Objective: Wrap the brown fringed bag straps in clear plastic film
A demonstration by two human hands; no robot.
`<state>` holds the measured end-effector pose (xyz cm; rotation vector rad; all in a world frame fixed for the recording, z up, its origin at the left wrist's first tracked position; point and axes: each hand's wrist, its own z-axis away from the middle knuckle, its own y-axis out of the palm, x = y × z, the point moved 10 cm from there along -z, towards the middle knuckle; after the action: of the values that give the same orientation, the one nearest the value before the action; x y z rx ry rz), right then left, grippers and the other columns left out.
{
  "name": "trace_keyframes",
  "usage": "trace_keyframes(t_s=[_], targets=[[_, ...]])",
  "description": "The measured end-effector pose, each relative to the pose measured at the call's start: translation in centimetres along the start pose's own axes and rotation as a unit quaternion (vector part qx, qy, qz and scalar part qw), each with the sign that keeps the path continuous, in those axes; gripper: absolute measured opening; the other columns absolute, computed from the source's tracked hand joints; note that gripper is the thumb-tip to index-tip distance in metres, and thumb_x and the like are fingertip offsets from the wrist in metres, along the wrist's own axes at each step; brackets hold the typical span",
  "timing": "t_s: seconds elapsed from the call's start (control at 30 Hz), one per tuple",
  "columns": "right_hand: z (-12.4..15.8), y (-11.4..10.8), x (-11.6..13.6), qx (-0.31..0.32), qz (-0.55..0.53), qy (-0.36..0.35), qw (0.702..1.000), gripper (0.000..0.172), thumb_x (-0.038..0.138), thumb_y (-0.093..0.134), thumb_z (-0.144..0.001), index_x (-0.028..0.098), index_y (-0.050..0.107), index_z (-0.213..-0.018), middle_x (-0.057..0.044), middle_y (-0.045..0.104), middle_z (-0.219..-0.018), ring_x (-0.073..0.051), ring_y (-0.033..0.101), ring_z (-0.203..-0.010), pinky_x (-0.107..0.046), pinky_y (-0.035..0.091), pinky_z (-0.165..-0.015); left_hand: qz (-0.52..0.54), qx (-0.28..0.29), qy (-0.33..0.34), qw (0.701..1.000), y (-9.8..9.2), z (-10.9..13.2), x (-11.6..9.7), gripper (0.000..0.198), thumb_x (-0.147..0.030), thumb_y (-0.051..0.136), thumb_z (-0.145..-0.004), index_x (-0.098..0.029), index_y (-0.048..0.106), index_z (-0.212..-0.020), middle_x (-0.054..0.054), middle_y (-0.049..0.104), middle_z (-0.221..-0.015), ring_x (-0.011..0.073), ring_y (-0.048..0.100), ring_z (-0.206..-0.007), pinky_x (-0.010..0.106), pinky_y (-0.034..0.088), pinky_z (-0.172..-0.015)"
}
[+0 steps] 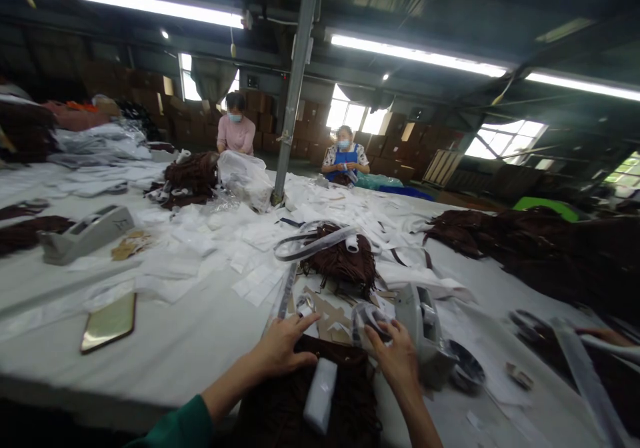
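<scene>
A dark brown fringed bag (pixel 345 395) lies in front of me at the table's near edge, with a white wrapped piece (pixel 321 395) on it. My left hand (pixel 283 347) rests at the bag's upper left edge, fingers stretched and apart; its fingertips are near a small shiny wrapped part (pixel 304 305). At the bag's upper right, my right hand (pixel 399 358) has its thumb and fingers around the edge of a coiled strap in clear plastic (pixel 364 320). Beyond the hands sits another brown fringed bag (pixel 343 261) with a wrapped strap looped over it.
A grey tape dispenser (pixel 417 321) stands right beside my right hand, with a tape roll (pixel 466 368) nearby. Another dispenser (pixel 85 233) and a phone (pixel 109 323) lie left. Brown bags (pixel 550 248) pile up at right. Two people work across the table; another person's hand shows far right.
</scene>
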<state>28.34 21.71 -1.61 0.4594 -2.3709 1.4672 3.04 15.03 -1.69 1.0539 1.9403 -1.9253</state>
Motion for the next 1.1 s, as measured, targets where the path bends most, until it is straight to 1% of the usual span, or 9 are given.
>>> trace_keyframes(t_s=[0.13,0.2,0.3,0.37,0.47,0.6,0.83,0.93,1.1], targets=[[2.3,-1.7,7.5,-0.082,-0.059,-0.102,0.99,0.024,0.04,0.06,-0.079,0.02,0.071,-0.084,-0.014,0.05,-0.129,-0.032,0.051,-0.111,-0.047,0.042,-0.093,-0.073,0.021,0.001,0.997,1.4,-0.8,-0.5,0.08,-0.041,0.064,-0.078,-0.033,0.023,-0.147,0.011,0.06,-0.116,0.0315,0.058,-0.106,0.044,0.041,-0.092],[3.8,-0.3,10.8,-0.046,-0.105,-0.163,0.98,0.021,0.03,0.051,-0.085,0.02,0.07,-0.081,-0.013,0.055,-0.125,-0.026,0.057,-0.102,-0.041,0.046,-0.089,-0.09,0.022,0.005,0.996,1.9,-1.1,-0.4,0.079,-0.04,0.062,-0.079,-0.034,0.022,-0.147,0.01,0.06,-0.114,0.0312,0.058,-0.104,0.044,0.042,-0.091],[5.3,2.3,13.1,0.037,-0.148,-0.223,0.963,0.027,0.015,0.041,-0.085,0.02,0.068,-0.083,-0.009,0.068,-0.096,-0.021,0.062,-0.087,-0.035,0.049,-0.08,-0.089,0.01,0.001,0.996,2.5,-1.2,0.5,0.076,-0.037,0.062,-0.079,-0.033,0.026,-0.145,0.01,0.059,-0.114,0.03,0.057,-0.105,0.043,0.042,-0.092],[4.8,2.6,12.1,0.028,-0.167,-0.201,0.965,0.029,0.014,0.04,-0.084,0.02,0.068,-0.087,-0.007,0.07,-0.088,-0.021,0.063,-0.086,-0.034,0.049,-0.081,-0.063,-0.022,-0.027,0.997,2.6,-1.1,1.8,0.064,-0.035,0.059,-0.081,-0.029,0.036,-0.141,0.01,0.059,-0.115,0.0286,0.056,-0.106,0.041,0.043,-0.093],[2.3,1.9,7.9,-0.024,-0.143,-0.075,0.987,0.031,0.022,0.038,-0.086,0.017,0.066,-0.101,-0.01,0.069,-0.101,-0.023,0.063,-0.095,-0.035,0.048,-0.086,-0.011,-0.092,-0.061,0.994,2.6,-0.6,3.6,0.05,-0.03,0.052,-0.086,-0.023,0.046,-0.134,0.01,0.058,-0.12,0.0252,0.055,-0.109,0.036,0.042,-0.095],[-0.7,4.6,5.0,0.085,-0.015,0.038,0.996,0.04,0.027,0.041,-0.088,0.012,0.058,-0.12,-0.013,0.064,-0.116,-0.024,0.06,-0.105,-0.032,0.044,-0.091,-0.009,-0.111,-0.06,0.992,2.8,-0.4,3.9,0.039,-0.029,0.05,-0.086,-0.025,0.057,-0.124,0.009,0.06,-0.114,0.025,0.056,-0.104,0.037,0.042,-0.092],[-2.9,8.6,6.0,0.158,0.041,0.066,0.984,0.048,0.043,0.055,-0.082,0.011,0.061,-0.118,-0.02,0.064,-0.114,-0.037,0.056,-0.109,-0.045,0.043,-0.087,-0.014,-0.014,-0.045,0.999,3.1,-1.1,3.1,0.031,-0.045,0.069,-0.073,-0.027,0.069,-0.098,0.007,0.06,-0.105,0.0272,0.056,-0.1,0.038,0.041,-0.086],[-3.1,9.1,5.8,0.168,0.033,0.076,0.982,0.042,0.04,0.056,-0.08,0.012,0.066,-0.11,-0.019,0.067,-0.11,-0.034,0.06,-0.103,-0.039,0.046,-0.082,-0.003,-0.045,-0.062,0.997,2.8,-0.8,3.3,0.027,-0.037,0.073,-0.069,-0.023,0.067,-0.092,0.007,0.059,-0.103,0.0268,0.054,-0.1,0.038,0.04,-0.086],[-3.1,7.7,7.0,0.156,-0.026,0.005,0.987,0.035,0.032,0.051,-0.08,0.013,0.07,-0.102,-0.014,0.07,-0.102,-0.026,0.063,-0.097,-0.031,0.045,-0.084,0.006,-0.122,-0.052,0.991,2.1,0.2,2.7,0.017,-0.028,0.072,-0.071,-0.021,0.064,-0.085,0.006,0.058,-0.099,0.0263,0.051,-0.099,0.038,0.041,-0.088]])
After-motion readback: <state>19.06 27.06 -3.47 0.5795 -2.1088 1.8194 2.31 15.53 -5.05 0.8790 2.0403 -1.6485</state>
